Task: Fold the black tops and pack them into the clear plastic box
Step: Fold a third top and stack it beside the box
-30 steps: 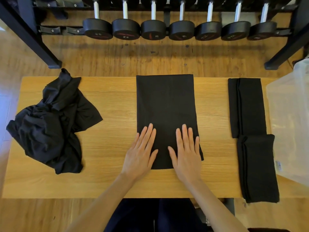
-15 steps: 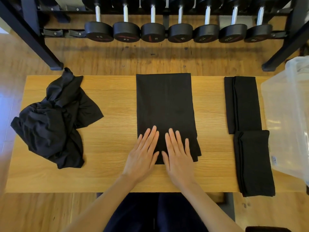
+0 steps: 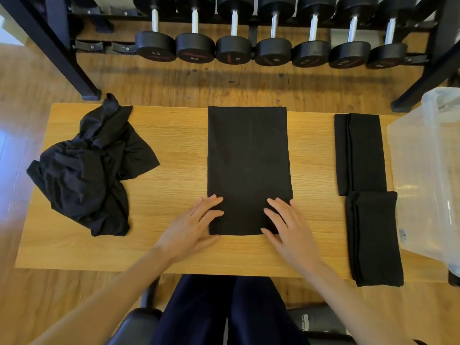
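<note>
Head view: left hand [image 3: 191, 227] and right hand [image 3: 288, 225] lie spread flat on the near corners of the half-folded top [image 3: 249, 168] at mid-bench. It looks soft and limp; best lifted by those corners. At the right edge, the clear plastic box [image 3: 423, 170] seems empty.
</note>
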A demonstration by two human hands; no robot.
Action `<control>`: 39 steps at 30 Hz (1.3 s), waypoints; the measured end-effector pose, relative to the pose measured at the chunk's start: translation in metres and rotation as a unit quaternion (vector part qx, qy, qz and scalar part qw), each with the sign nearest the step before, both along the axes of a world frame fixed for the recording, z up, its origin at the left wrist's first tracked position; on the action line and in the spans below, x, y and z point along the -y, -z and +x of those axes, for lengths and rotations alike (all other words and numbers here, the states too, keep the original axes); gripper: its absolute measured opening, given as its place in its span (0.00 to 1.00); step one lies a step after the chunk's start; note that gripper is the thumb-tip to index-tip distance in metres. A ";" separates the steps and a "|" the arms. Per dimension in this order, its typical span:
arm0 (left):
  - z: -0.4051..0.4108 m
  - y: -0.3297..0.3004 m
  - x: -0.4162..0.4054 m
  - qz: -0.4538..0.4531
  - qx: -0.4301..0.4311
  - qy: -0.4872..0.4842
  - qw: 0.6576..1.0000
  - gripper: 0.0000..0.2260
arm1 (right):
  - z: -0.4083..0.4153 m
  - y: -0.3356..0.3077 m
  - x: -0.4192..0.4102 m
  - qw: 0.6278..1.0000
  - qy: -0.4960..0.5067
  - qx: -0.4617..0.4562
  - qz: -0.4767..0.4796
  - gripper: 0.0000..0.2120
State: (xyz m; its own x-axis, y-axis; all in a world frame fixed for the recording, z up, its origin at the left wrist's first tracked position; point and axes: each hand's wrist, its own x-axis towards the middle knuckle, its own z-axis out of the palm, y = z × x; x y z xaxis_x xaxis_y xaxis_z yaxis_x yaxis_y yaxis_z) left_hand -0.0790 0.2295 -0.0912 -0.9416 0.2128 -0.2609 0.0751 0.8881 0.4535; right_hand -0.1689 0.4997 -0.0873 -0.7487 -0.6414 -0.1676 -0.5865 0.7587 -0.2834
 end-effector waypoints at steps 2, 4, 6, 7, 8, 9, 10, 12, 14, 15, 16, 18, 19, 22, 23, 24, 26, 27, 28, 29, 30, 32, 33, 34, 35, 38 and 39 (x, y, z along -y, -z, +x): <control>0.003 0.000 0.014 -0.014 -0.017 0.048 0.999 0.22 | -0.003 -0.001 -0.010 0.999 -0.040 -0.017 -0.025 0.16; 0.004 0.003 0.024 -0.013 -0.029 0.078 0.996 0.20 | -0.004 -0.002 -0.017 0.997 -0.069 -0.014 -0.017 0.19; 0.000 0.005 0.028 -0.007 -0.052 0.098 0.994 0.18 | -0.005 -0.004 -0.019 0.997 -0.079 -0.016 -0.008 0.20; -0.003 0.006 0.028 -0.004 -0.071 0.107 0.992 0.16 | -0.005 -0.006 -0.018 0.996 -0.080 -0.022 -0.009 0.20; -0.006 0.006 0.028 -0.002 -0.094 0.114 0.989 0.15 | -0.005 -0.007 -0.017 0.996 -0.081 -0.030 -0.013 0.20; -0.009 0.004 0.026 0.000 -0.114 0.120 0.986 0.14 | -0.006 -0.009 -0.015 0.996 -0.082 -0.038 -0.017 0.20; -0.013 0.003 0.024 -0.001 -0.137 0.124 0.983 0.11 | -0.006 -0.010 -0.012 0.995 -0.082 -0.047 -0.020 0.20; -0.018 0.000 0.022 -0.008 -0.166 0.134 0.977 0.05 | -0.005 -0.011 -0.006 0.995 -0.079 -0.058 -0.027 0.19; -0.020 -0.003 0.021 -0.019 -0.171 0.136 0.976 0.09 | -0.005 -0.010 -0.003 0.995 -0.077 -0.056 -0.037 0.18; -0.020 -0.003 0.020 -0.021 -0.175 0.138 0.975 0.09 | -0.004 -0.009 -0.001 0.995 -0.078 -0.048 -0.041 0.18; -0.020 -0.003 0.020 -0.019 -0.185 0.136 0.973 0.08 | -0.004 -0.007 0.000 0.995 -0.080 -0.039 -0.042 0.18; -0.018 -0.005 0.016 0.014 -0.178 0.107 0.978 0.06 | -0.001 -0.005 0.005 0.996 -0.082 -0.025 -0.039 0.20; -0.017 -0.007 0.014 0.040 -0.157 0.076 0.984 0.08 | 0.001 -0.004 0.008 0.996 -0.080 -0.021 -0.036 0.21; -0.014 -0.007 0.009 0.081 -0.108 0.000 0.991 0.14 | 0.008 0.000 0.018 0.997 -0.065 -0.016 -0.032 0.25; -0.014 -0.007 0.008 0.086 -0.097 -0.017 0.991 0.15 | 0.008 0.001 0.020 0.998 -0.055 -0.016 -0.039 0.25; -0.014 -0.007 0.008 0.090 -0.089 -0.032 0.991 0.15 | 0.008 0.001 0.020 0.998 -0.045 -0.018 -0.047 0.25; -0.016 -0.008 0.007 0.091 -0.084 -0.054 0.991 0.14 | 0.005 0.001 0.016 0.998 -0.025 -0.023 -0.049 0.29; -0.017 -0.010 0.006 0.089 -0.084 -0.062 0.990 0.14 | 0.002 0.000 0.012 0.999 -0.018 -0.024 -0.043 0.31; -0.019 -0.012 0.006 0.088 -0.082 -0.069 0.990 0.13 | -0.001 -0.001 0.007 0.999 -0.009 -0.028 -0.037 0.33; -0.020 -0.014 0.005 0.088 -0.079 -0.075 0.990 0.12 | -0.005 -0.002 0.001 0.999 0.000 -0.031 -0.035 0.33; -0.021 -0.016 0.005 0.091 -0.074 -0.080 0.990 0.11 | -0.009 -0.003 -0.004 0.999 0.007 -0.031 -0.038 0.32; -0.024 -0.019 0.006 0.094 -0.062 -0.093 0.989 0.10 | -0.016 -0.005 -0.014 0.998 0.011 -0.016 -0.053 0.28; -0.026 -0.020 0.006 0.093 -0.057 -0.099 0.989 0.10 | -0.020 -0.006 -0.017 0.998 0.009 -0.006 -0.063 0.25; -0.028 -0.022 0.007 0.095 -0.053 -0.104 0.989 0.09 | -0.023 -0.009 -0.019 0.997 0.013 0.009 -0.075 0.23; -0.030 -0.023 0.008 0.100 -0.047 -0.110 0.988 0.07 | -0.027 -0.013 -0.018 0.995 0.029 0.036 -0.086 0.20; -0.043 -0.031 0.009 0.132 -0.024 -0.131 0.982 0.03 | -0.048 -0.036 -0.010 0.973 0.112 0.160 -0.124 0.13; -0.049 -0.033 0.009 0.146 -0.016 -0.142 0.979 0.02 | -0.057 -0.043 -0.006 0.960 0.132 0.203 -0.141 0.10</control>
State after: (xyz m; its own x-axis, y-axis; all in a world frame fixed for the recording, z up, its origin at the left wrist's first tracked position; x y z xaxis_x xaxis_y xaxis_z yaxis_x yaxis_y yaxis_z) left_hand -0.1278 0.2201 -0.0579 -0.9803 0.0026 -0.1975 -0.1377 0.7078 0.6929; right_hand -0.2257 0.5055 -0.0447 -0.8015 -0.5005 -0.3272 -0.1821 0.7255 -0.6637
